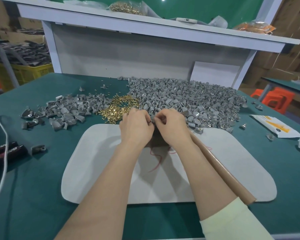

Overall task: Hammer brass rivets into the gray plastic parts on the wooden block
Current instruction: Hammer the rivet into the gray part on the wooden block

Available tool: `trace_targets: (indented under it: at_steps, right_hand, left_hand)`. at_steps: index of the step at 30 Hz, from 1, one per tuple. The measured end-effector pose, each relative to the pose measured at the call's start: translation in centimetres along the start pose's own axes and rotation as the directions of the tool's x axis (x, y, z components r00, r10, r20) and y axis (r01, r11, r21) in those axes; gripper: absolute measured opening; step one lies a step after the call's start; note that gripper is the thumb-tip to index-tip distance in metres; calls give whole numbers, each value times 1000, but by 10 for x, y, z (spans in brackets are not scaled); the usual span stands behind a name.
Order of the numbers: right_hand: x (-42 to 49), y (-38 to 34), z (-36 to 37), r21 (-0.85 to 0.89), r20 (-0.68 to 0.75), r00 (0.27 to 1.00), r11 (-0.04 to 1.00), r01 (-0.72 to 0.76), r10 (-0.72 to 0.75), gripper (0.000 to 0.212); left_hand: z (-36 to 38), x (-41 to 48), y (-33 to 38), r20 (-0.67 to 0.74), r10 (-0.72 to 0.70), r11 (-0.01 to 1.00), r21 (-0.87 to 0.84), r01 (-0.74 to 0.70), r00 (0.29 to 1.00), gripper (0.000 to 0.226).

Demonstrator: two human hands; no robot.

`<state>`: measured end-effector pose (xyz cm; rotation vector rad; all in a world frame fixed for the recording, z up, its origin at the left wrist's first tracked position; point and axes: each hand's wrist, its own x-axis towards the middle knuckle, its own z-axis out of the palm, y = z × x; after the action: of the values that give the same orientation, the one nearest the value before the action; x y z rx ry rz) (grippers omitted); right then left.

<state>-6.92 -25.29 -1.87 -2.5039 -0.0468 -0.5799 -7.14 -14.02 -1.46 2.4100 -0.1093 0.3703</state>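
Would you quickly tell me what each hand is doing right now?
Left hand: pinching a small gray part.
Right hand: fingers curled, pinching that same part.

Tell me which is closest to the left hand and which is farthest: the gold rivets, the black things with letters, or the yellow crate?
1. Brass rivets, just beyond the left hand.
2. Black lettered things, far left on the table.
3. Yellow crate, off the table, back left.
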Motion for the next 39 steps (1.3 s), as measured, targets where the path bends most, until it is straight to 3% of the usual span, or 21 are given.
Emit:
trace_targets:
  at_steps: [18,23,33,39]
  right_hand:
    - [-2,-4,1,70,2,998,995,-70,70,13]
    - [-1,-4,-1,20,20,998,998,-66,65,15]
    - [1,-14,-1,-255,75,995,963,88,-71,12]
    - [-2,-11,-3,-181,59,996,981,70,-60,15]
  left_hand:
    - [2,0,0,-8,-7,1000,25,7,1000,10]
    - [2,0,0,-6,-3,1000,27,3,1000,9]
    - [3,0,0,-4,15,1000,27,-15,1000,14]
    - [1,-1,0,0,5,1000,-1,-5,1000,9]
